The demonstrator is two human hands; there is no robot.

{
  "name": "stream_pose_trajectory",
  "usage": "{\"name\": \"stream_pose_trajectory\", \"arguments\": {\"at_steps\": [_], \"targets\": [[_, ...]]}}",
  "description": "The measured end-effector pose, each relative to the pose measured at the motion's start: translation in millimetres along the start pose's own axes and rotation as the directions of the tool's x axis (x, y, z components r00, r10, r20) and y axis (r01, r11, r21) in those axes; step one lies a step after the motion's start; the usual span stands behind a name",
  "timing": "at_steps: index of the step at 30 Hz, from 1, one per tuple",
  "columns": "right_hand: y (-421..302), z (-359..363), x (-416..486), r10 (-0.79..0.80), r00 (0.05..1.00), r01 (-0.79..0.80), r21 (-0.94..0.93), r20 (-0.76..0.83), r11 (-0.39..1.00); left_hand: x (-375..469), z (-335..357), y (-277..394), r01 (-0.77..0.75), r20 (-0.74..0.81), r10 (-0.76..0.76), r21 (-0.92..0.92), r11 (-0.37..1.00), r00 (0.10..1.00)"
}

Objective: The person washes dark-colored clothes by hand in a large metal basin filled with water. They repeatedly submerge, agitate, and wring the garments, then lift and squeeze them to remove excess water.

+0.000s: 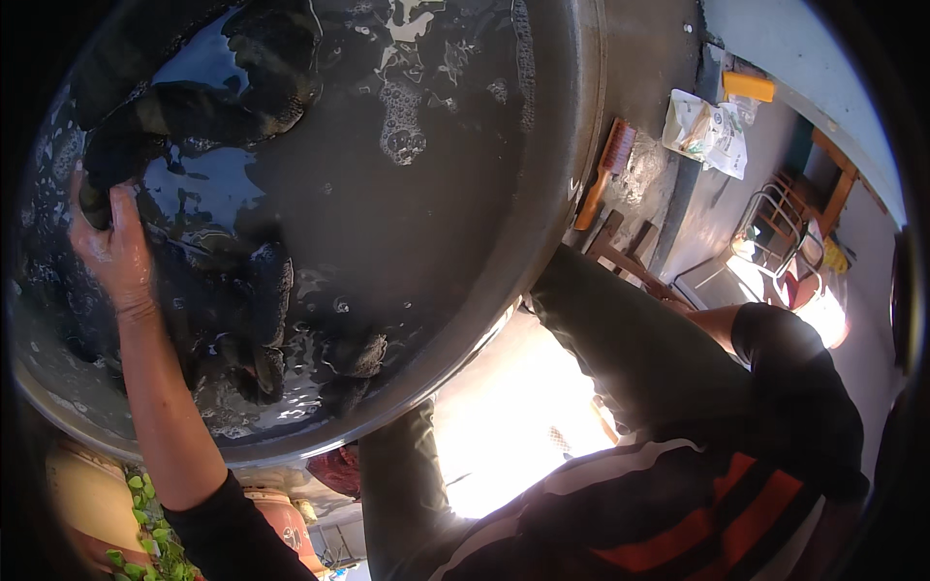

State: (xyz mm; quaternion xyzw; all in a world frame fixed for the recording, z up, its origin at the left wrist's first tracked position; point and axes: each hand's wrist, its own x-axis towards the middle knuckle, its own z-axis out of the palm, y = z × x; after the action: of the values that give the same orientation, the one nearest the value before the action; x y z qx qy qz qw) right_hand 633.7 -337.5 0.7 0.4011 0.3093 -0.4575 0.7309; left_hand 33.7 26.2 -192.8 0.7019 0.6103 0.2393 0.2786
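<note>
A big round metal basin (465, 319) of murky, sudsy water stands before me. Dark wet cloth (196, 112) lies bunched in its left part, partly under the surface. My left hand (120, 247) is closed on a fold of this cloth near the basin's left side, fingers pointing up the view. My right forearm reaches down beyond my right thigh; only a little of my right hand (679, 308) shows there, near a wooden frame, and its fingers are hidden.
Right of the basin lie a wooden-handled brush (607, 174), a white printed pouch (705, 134) and a yellow block (748, 86). A metal-framed chair (777, 240) stands farther right. Plant pots (283, 519) and green leaves (156, 537) are at lower left.
</note>
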Motion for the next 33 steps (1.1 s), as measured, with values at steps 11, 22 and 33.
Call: {"name": "stream_pose_trajectory", "arguments": {"at_steps": [11,22,33], "targets": [[-7,-10,13,0.047,0.984,-0.042,0.032,-0.171,0.999,12,4,31,-0.034,0.028,0.036,-0.07,0.997,0.999],[-31,-42,97,0.067,0.838,0.125,0.31,-0.541,0.942,-93,-65,149,0.088,-0.021,-0.086,0.153,0.984,0.996],[-6,-153,-70,0.078,0.472,0.846,0.476,-0.878,0.24,-199,-8,105,0.697,-0.219,-0.799,-0.397,0.597,0.56]]}}
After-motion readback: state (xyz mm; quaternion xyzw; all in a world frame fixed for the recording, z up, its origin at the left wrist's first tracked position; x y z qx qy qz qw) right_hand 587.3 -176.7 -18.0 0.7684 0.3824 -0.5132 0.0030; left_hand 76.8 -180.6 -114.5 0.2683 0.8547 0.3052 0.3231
